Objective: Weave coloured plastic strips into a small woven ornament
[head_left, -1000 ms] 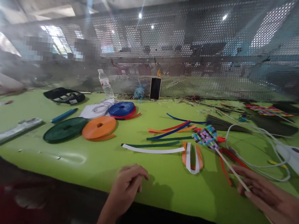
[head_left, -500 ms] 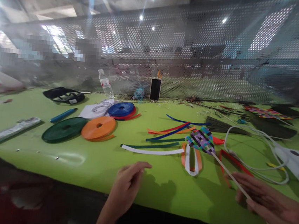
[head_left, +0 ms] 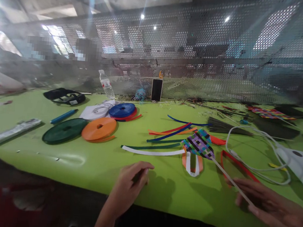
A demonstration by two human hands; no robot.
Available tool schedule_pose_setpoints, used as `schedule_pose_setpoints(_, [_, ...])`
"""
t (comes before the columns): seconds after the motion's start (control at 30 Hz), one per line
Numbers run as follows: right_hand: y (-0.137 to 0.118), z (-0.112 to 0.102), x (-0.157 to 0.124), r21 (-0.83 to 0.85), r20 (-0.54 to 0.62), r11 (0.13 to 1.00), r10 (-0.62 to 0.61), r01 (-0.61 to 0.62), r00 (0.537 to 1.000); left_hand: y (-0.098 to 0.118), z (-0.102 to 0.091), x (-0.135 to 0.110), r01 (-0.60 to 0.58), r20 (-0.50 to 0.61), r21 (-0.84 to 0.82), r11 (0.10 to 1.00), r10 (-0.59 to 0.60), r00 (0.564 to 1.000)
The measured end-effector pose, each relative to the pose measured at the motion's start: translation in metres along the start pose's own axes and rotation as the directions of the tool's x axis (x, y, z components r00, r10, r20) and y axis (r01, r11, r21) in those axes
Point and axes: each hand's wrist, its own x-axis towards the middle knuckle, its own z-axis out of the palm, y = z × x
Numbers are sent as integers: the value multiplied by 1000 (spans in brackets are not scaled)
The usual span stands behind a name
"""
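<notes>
My right hand (head_left: pixel 278 211) is closed round the thin pale stick of a small woven fan (head_left: pixel 199 143). The stick runs up and left to the fan's checkered purple, black, blue and green head, which hides part of the strips behind it. Close to the table's front edge, my left hand (head_left: pixel 131 184) is loosely curled, with thumb and index finger apart and nothing visible between them. Just beyond it lie a white strip (head_left: pixel 153 152), a green strip (head_left: pixel 161 146) and several coloured ones. A white and orange loop (head_left: pixel 192 167) of strip rests below the fan head.
On the green table (head_left: pixel 81 172), left, are an orange roll (head_left: pixel 99 129), a green roll (head_left: pixel 64 131), a blue roll (head_left: pixel 122 110) and a power strip (head_left: pixel 14 131). A plastic bottle (head_left: pixel 106 85) leans near the mesh screen. A white cable (head_left: pixel 255 170) coils at the right.
The fan head has swung slightly left and down and its face has turned, with the stick still in my right hand. My left hand has barely moved.
</notes>
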Motion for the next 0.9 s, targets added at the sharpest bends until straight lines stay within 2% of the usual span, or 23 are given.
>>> schedule_pose_setpoints(0.67, [-11, -2, 0, -4, 10, 1000, 0, 0, 1000, -3, 1, -2, 60, 19, -47, 997, -60, 998])
schedule_pose_setpoints(0.9, [4, -6, 0, 14, 17, 1000, 23, -24, 1000, 0, 0, 0, 36, 12, -48, 998, -36, 999])
